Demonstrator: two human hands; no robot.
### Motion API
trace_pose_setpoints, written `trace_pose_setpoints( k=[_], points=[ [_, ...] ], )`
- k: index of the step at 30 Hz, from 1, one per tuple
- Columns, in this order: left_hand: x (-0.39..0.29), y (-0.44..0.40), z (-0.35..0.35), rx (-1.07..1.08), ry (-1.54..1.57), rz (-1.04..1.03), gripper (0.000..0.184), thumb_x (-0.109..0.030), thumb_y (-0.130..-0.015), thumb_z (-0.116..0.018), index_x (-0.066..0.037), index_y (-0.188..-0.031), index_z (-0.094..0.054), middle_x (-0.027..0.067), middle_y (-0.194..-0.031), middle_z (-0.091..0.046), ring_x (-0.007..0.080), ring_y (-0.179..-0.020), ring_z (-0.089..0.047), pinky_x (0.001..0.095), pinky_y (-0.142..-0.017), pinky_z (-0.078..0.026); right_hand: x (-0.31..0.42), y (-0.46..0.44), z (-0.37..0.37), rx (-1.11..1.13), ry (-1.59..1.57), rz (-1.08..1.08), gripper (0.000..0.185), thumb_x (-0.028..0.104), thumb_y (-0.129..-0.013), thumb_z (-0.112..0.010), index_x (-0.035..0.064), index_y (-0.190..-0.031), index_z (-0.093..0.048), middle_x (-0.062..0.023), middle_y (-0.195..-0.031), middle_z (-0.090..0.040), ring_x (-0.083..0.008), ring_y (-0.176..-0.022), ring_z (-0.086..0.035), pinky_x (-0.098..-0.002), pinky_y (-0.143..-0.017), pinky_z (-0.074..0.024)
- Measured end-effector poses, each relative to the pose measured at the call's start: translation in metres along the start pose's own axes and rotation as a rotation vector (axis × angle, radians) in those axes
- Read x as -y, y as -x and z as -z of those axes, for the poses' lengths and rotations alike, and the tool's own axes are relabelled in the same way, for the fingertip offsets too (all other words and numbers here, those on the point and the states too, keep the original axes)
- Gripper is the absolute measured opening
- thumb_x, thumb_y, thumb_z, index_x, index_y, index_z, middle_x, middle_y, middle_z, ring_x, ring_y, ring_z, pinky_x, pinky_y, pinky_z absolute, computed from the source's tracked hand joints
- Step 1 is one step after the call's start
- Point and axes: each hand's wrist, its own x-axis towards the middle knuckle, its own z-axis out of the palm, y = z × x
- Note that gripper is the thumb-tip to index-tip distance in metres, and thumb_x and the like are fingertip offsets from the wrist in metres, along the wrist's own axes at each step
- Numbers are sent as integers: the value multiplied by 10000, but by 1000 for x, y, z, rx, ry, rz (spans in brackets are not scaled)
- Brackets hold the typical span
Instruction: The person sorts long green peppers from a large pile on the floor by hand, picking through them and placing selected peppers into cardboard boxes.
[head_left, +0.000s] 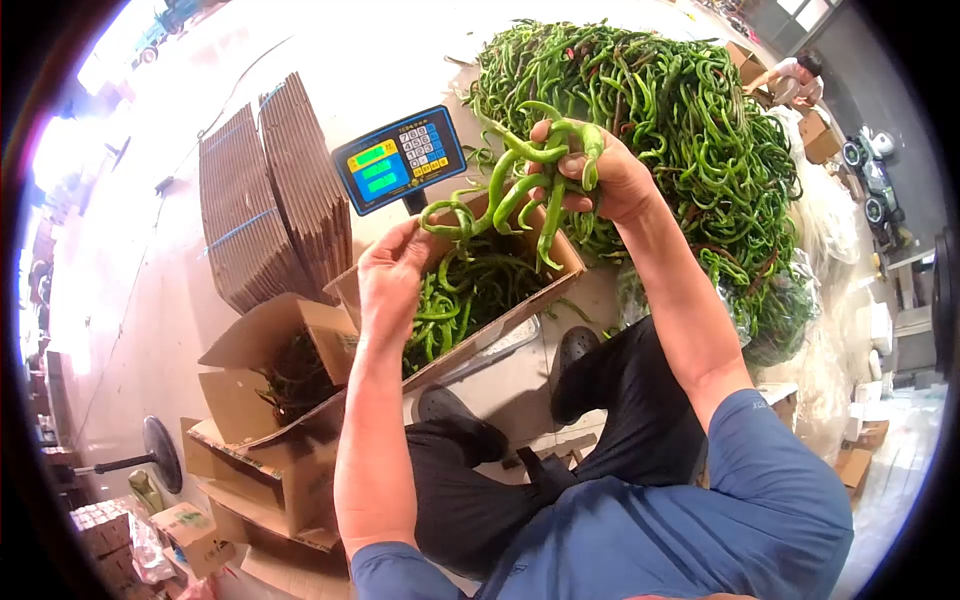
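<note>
My right hand is closed around a bunch of long, curly green chili peppers, held above an open cardboard box. With thumb and fingers pinched together, my left hand grips the end of a curled green pepper at the left of that bunch. Inside the box lie more green peppers, partly shaded by its walls. Just behind the box stands a digital scale display with lit green readouts and a keypad.
A large heap of green peppers lies at the right, where a co-worker crouches behind it. Bundled flat cardboard stands at the left. Open cartons sit by my left arm; a round stool is farther left.
</note>
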Motion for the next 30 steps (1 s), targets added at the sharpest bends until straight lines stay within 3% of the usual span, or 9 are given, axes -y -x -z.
trace_pose_setpoints(
  k=[2, 5, 9, 11, 17, 18, 21, 24, 30],
  points=[
    [-3, -1, 3, -71, -15, 17, 240, -135, -1000, -633, -3, -1189, -697, 35, -997, -723, 83, -886, -627, 231, -820, -499, 0, 3, 1, 22, 2, -24, 444, 41, -836, -703, -41, -1254, -576, -222, -1039, -691, -222, -725, -687, -239, -469, -481],
    [-9, -3, 9, -120, 51, -21, 240, -163, -1019, -605, -2, -1182, -677, 62, -937, -726, 110, -840, -647, 244, -777, -514, -9, 3, 10, 42, 19, -72, 447, 45, -841, -701, -44, -1261, -577, -218, -1036, -696, -250, -787, -714, -240, -477, -492],
    [-18, -10, 22, -239, 357, -38, 185, -133, -1052, -508, 9, -1143, -582, 176, -1066, -689, 237, -913, -691, 372, -823, -583, -15, 6, 5, 65, -13, -115, 403, 43, -866, -686, -43, -1248, -588, -179, -1045, -705, -266, -858, -723, -248, -506, -514],
    [-28, -8, 18, -302, 487, -26, 126, -34, -1011, -495, 13, -1103, -569, 196, -1083, -663, 258, -882, -680, 390, -836, -581, -14, 6, 2, 39, 24, -154, 383, 45, -881, -681, -48, -1242, -592, -182, -1070, -701, -275, -907, -722, -244, -531, -535],
    [-4, -8, 26, -172, 546, 98, 185, 82, -824, -520, -23, -970, -565, 192, -1034, -630, 157, -648, -560, 302, -561, -491, -28, -2, -3, -46, 7, -194, 344, 61, -915, -682, -40, -1232, -595, -170, -1078, -695, -235, -899, -712, -244, -559, -548],
    [-14, -4, 12, -218, 455, 145, 136, 72, -829, -548, -32, -915, -568, 171, -1016, -633, 111, -590, -512, 254, -465, -383, -30, -4, -3, -73, 25, -206, 340, 74, -913, -693, -33, -1223, -602, -160, -1080, -698, -193, -864, -699, -242, -568, -545],
    [-21, 1, -2, -111, 205, 122, 101, 23, -881, -595, -25, -962, -629, 45, -804, -624, 50, -522, -454, 196, -435, -324, -41, -9, -2, -83, 74, -250, 397, 89, -904, -699, -32, -1265, -591, -189, -1095, -685, -220, -888, -709, -221, -549, -551],
    [-27, 6, -16, -163, 132, 46, 98, -11, -913, -606, -25, -997, -655, 6, -750, -603, 38, -513, -455, 184, -430, -307, -51, -15, -2, -60, 37, -313, 413, 70, -892, -688, -62, -1268, -582, -180, -1096, -689, -228, -902, -722, -242, -560, -575],
    [-31, 6, -11, -289, 117, 42, 97, -27, -929, -608, -10, -1011, -658, 51, -880, -680, 43, -531, -490, 184, -431, -313, -60, -21, 1, -19, 12, -353, 440, 10, -851, -584, -100, -1276, -554, -213, -1166, -663, -311, -979, -713, -295, -630, -618]
  ],
)
